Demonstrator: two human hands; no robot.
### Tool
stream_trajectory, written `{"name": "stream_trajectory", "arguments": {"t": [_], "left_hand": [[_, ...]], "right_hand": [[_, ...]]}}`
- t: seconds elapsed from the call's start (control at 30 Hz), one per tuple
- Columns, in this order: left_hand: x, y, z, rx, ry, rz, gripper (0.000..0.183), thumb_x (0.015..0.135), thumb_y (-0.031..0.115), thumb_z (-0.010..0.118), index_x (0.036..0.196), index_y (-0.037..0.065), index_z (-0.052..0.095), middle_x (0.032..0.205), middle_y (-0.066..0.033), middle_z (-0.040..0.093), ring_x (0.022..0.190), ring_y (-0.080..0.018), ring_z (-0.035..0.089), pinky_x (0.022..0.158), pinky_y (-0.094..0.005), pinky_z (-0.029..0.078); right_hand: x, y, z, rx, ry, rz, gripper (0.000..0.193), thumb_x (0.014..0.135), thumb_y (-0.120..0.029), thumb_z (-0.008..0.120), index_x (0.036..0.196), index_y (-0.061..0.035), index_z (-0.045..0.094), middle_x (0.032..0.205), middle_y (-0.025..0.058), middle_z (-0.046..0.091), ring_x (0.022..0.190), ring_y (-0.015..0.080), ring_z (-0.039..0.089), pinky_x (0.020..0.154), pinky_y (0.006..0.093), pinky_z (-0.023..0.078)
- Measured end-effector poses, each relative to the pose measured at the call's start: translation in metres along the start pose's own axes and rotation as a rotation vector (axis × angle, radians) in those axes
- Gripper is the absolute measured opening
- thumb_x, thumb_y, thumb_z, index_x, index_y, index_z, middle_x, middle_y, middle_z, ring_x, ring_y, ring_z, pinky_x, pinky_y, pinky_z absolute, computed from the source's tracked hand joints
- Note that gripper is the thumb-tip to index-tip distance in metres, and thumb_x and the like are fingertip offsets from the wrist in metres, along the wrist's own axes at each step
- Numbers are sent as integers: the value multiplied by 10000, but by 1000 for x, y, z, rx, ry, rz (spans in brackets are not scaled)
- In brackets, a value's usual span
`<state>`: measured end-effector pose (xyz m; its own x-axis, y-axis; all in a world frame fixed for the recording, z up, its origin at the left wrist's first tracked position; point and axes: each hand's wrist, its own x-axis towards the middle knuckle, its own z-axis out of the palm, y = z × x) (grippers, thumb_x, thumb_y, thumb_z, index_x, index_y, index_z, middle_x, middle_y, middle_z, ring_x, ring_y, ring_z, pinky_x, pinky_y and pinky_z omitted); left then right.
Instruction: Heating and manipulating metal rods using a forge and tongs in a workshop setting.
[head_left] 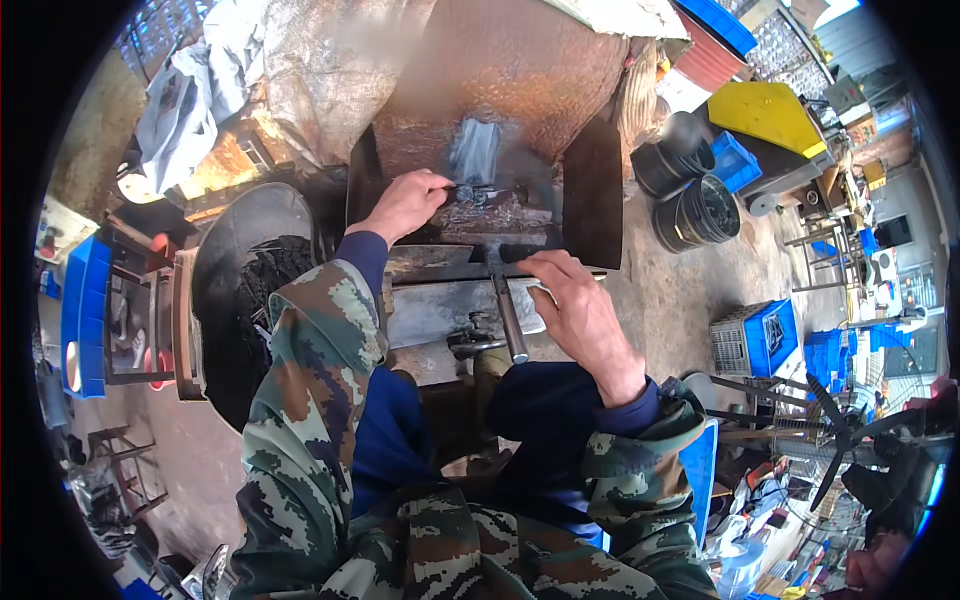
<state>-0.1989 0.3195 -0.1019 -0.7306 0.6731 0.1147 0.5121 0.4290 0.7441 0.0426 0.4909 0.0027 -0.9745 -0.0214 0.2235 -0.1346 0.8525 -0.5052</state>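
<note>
My left hand (408, 205) reaches over a dark metal work stand, its thumb and fingers pinched at a small dark piece (472, 192) on the worn, grimy block (500, 218). What exactly the fingertips grip is too small to make out. My right hand (578, 312) is at the stand's near side, fingers curled with thumb and forefinger close together, by the end of a dark flat strip (522, 253). Whether it grips that strip is unclear. Just left of this hand, a hammer-like tool (510, 320) lies with its rod handle toward me, not held.
Dark metal side plates (592, 195) flank the work area, with a large brown sheet (500, 65) behind. A black tub (225, 290) of dark strips stands at left. Black buckets (697, 212), a blue-and-white crate (755, 338) and a fan (843, 435) stand at right.
</note>
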Motion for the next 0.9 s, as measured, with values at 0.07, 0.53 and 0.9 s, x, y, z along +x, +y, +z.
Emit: {"name": "stream_trajectory", "arguments": {"t": [0.07,0.53,0.9], "left_hand": [[2,3,4,92,92,38,247,905,152,568,1089,28,674,977,-153,672,945,-322,648,842,-370,489],[-27,137,-38,-809,-252,-20,305,987,269,490,1039,17,654,649,-33,592,569,-102,543,606,-246,436],[-44,168,-27,-923,-398,29,316,996,271,470,1035,2,632,676,-59,612,607,-126,580,617,-265,454]], "right_hand": [[7,1,1,18,55,-4,260,842,-2,616,1100,-17,641,1091,149,621,999,361,610,829,399,509],[34,4,-3,970,372,403,336,1014,-163,506,1278,44,513,1148,164,655,1018,215,648,901,327,512],[30,2,-9,1415,436,197,298,995,-147,554,1265,-20,555,1091,119,677,974,185,656,943,371,500]]}}
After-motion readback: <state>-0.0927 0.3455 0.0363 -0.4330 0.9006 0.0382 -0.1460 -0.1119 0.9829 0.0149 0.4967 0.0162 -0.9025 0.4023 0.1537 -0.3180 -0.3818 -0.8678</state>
